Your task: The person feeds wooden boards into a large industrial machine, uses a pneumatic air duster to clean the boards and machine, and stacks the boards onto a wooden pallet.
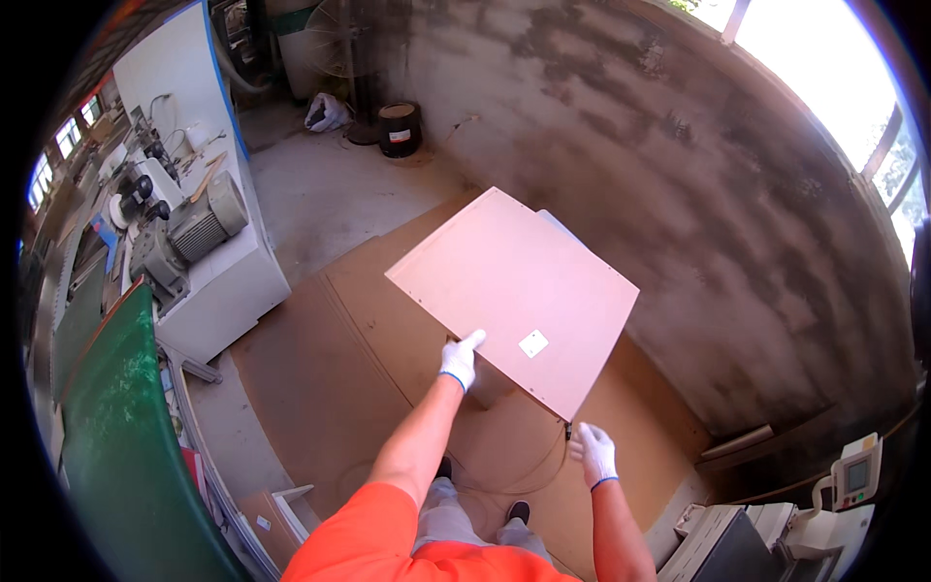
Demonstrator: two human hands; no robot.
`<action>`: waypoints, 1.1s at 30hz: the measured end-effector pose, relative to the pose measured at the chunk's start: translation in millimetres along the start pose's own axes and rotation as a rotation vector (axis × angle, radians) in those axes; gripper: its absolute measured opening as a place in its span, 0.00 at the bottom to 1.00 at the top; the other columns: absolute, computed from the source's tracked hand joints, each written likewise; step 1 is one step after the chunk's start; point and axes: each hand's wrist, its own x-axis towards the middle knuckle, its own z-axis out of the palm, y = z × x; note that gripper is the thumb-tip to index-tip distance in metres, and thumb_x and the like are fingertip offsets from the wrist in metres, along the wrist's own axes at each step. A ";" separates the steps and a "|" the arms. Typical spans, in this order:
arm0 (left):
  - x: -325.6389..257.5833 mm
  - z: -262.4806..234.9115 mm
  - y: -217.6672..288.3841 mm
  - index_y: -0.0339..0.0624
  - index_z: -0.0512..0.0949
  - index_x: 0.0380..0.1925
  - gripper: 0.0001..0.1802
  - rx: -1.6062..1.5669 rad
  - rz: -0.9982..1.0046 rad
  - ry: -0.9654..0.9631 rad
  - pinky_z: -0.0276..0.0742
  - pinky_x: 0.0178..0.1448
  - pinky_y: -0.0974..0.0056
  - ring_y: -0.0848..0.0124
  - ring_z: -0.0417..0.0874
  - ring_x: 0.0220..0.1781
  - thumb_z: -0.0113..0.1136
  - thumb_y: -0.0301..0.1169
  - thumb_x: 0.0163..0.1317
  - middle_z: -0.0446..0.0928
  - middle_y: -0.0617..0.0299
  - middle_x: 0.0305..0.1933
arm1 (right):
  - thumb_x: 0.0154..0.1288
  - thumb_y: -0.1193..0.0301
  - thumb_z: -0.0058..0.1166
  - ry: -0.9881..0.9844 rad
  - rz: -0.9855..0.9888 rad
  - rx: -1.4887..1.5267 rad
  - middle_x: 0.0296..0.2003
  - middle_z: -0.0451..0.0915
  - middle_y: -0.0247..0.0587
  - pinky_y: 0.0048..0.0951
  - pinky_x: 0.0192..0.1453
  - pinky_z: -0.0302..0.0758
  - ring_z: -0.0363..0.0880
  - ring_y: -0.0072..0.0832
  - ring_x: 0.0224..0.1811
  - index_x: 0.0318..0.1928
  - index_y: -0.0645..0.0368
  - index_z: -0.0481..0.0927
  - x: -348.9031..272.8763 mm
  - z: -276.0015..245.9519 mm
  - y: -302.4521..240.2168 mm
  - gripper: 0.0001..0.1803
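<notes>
A large, pale pinkish flat panel fills the middle of the view, with a small white square label and small holes near its edges. My left hand, in a white glove with a blue cuff, grips its near left edge, thumb on top and fingers hidden beneath. My right hand, gloved likewise, is held just off the panel's near corner, fingers loosely apart and nothing visible in them. Beside that corner hangs a small black fitting on a thin hose. What supports the panel is mostly hidden.
Brown sheeting covers the floor. A motor sits on a white bench at left, above a green sheet. A control box with a screen stands at lower right. A dark drum stands near the stained wall.
</notes>
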 end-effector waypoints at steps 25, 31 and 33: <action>-808.2 -142.1 -17.7 0.31 0.78 0.57 0.27 -0.329 0.994 0.692 0.80 0.58 0.63 0.75 0.81 0.51 0.75 0.26 0.57 0.83 0.63 0.53 | 0.75 0.58 0.57 -1.403 -0.265 -0.269 0.59 0.79 0.58 0.47 0.66 0.78 0.79 0.46 0.59 0.64 0.78 0.75 -288.4 24.0 10.8 0.32; -1030.6 -268.3 -84.9 0.36 0.73 0.65 0.26 -0.778 1.317 0.829 0.77 0.67 0.53 0.62 0.80 0.62 0.60 0.41 0.74 0.79 0.57 0.63 | 0.76 0.58 0.56 -1.616 -0.527 -0.051 0.40 0.80 0.39 0.38 0.41 0.77 0.75 0.32 0.36 0.51 0.71 0.83 -441.4 84.4 145.4 0.23; -1095.2 -309.8 -118.4 0.38 0.68 0.71 0.32 -1.030 1.499 0.835 0.71 0.74 0.49 0.58 0.76 0.70 0.52 0.49 0.78 0.74 0.54 0.70 | 0.76 0.58 0.57 -1.764 -0.089 -0.030 0.35 0.82 0.34 0.35 0.40 0.78 0.77 0.26 0.34 0.49 0.68 0.85 -465.8 125.3 189.5 0.22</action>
